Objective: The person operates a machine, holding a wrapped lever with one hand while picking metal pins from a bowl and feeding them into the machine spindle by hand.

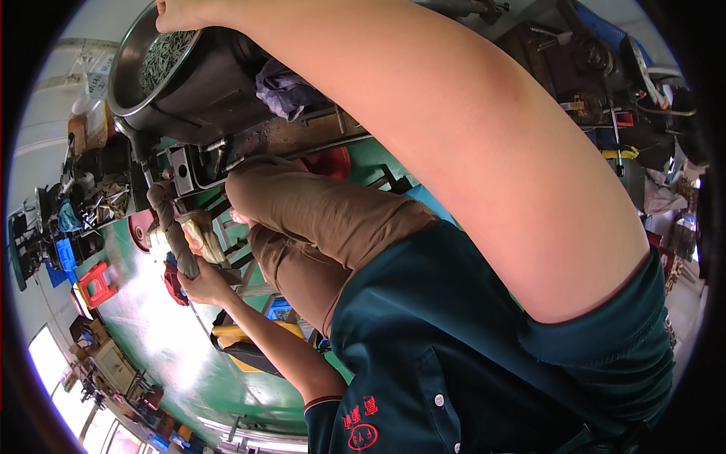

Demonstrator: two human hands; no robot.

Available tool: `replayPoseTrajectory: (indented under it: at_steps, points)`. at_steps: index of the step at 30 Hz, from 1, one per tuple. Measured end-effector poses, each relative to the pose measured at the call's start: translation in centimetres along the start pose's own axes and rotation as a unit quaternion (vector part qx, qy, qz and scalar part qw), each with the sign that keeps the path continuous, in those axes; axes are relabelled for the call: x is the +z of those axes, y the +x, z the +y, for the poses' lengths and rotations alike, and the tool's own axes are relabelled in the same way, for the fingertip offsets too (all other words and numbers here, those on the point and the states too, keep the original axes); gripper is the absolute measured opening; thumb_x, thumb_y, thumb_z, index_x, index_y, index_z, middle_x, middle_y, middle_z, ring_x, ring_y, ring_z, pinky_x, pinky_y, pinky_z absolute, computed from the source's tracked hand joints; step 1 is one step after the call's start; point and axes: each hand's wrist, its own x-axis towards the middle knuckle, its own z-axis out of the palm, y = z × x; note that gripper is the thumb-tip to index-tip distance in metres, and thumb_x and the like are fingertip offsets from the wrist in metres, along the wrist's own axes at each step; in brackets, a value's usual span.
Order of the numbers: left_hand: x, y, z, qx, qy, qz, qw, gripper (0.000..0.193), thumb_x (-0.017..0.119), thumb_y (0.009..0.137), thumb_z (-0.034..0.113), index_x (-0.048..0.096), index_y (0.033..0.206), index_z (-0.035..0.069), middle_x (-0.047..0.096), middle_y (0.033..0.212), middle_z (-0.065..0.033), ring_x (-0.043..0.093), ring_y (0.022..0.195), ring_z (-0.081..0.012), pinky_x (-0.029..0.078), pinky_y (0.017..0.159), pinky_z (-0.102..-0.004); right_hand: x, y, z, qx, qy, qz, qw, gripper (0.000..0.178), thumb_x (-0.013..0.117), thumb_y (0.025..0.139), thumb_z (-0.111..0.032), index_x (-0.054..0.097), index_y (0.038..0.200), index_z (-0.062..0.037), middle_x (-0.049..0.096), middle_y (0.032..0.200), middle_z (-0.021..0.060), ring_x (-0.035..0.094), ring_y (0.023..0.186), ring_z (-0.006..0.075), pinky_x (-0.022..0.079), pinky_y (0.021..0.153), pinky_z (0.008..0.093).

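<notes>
My left hand (204,282) is closed around the lower end of a cloth-wrapped lever handle (175,240), which slants up toward a dark machine. My right arm crosses the top of the head view. At its end my right hand (178,13) is over the rim of a round metal bowl (121,97) at the upper left. The frame's upper edge cuts off most of its fingers, so their grip is hidden. Many thin grey metal pins (163,62) lie in the bowl. Below the bowl, a metal block with a round hole (181,171) sits on the machine.
A crumpled purple-grey cloth (286,89) lies beside the bowl on the workbench (302,136). My knees (261,189) are close under the bench. A red stool (97,285) stands on the green floor at left. Yellow and black material (253,348) lies beside my left forearm.
</notes>
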Motion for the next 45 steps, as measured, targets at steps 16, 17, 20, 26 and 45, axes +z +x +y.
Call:
replayPoseTrajectory:
  at_steps: [16, 17, 20, 26, 45]
  points:
    - [-0.04, 0.02, 0.13, -0.006, -0.012, -0.002, 1.0, 0.036, 0.06, 0.059, 0.031, 0.057, 0.075, -0.002, 0.056, 0.063, -0.0168, 0.053, 0.057, -0.0328, 0.04, 0.054, -0.0408, -0.03, -0.05, 0.01, -0.008, 0.006, 0.012, 1.0, 0.014, 0.053, 0.059, -0.01, 0.06, 0.063, 0.0002, 0.057, 0.068, 0.0207, 0.057, 0.069, 0.031, 0.044, 0.065, 0.0374]
    - [-0.03, 0.02, 0.12, -0.008, -0.013, -0.001, 1.0, 0.036, 0.06, 0.059, 0.031, 0.057, 0.075, -0.002, 0.056, 0.063, -0.0168, 0.053, 0.057, -0.0328, 0.04, 0.054, -0.0408, -0.04, -0.04, 0.0, -0.003, 0.011, 0.003, 1.0, 0.013, 0.053, 0.058, -0.01, 0.06, 0.062, 0.0003, 0.057, 0.067, 0.0206, 0.057, 0.068, 0.0309, 0.044, 0.065, 0.0373]
    - [-0.13, 0.0, 0.34, -0.007, -0.012, 0.001, 1.0, 0.036, 0.06, 0.059, 0.031, 0.057, 0.075, -0.001, 0.056, 0.064, -0.0167, 0.053, 0.057, -0.0328, 0.04, 0.054, -0.0407, 0.11, -0.01, 0.19, -0.016, 0.009, 0.02, 1.0, 0.013, 0.053, 0.058, -0.01, 0.06, 0.062, 0.0002, 0.057, 0.066, 0.0204, 0.057, 0.067, 0.0308, 0.044, 0.065, 0.0372]
    - [-0.05, 0.04, 0.12, -0.007, -0.005, -0.002, 1.0, 0.035, 0.059, 0.059, 0.03, 0.057, 0.076, -0.001, 0.057, 0.065, -0.0167, 0.053, 0.059, -0.0327, 0.04, 0.055, -0.0403, 0.13, 0.14, 0.29, -0.019, 0.01, 0.01, 1.0, 0.013, 0.053, 0.057, -0.01, 0.061, 0.062, -0.0003, 0.057, 0.066, 0.0202, 0.057, 0.067, 0.0307, 0.044, 0.064, 0.0372]
    - [-0.19, -0.02, 0.3, -0.009, 0.003, -0.002, 1.0, 0.036, 0.059, 0.059, 0.03, 0.058, 0.077, -0.001, 0.056, 0.065, -0.0168, 0.053, 0.059, -0.0329, 0.04, 0.055, -0.0408, 0.04, -0.12, 0.25, -0.021, 0.014, 0.027, 0.999, 0.015, 0.052, 0.058, -0.012, 0.06, 0.06, -0.0002, 0.056, 0.065, 0.0204, 0.057, 0.066, 0.031, 0.044, 0.064, 0.0371]
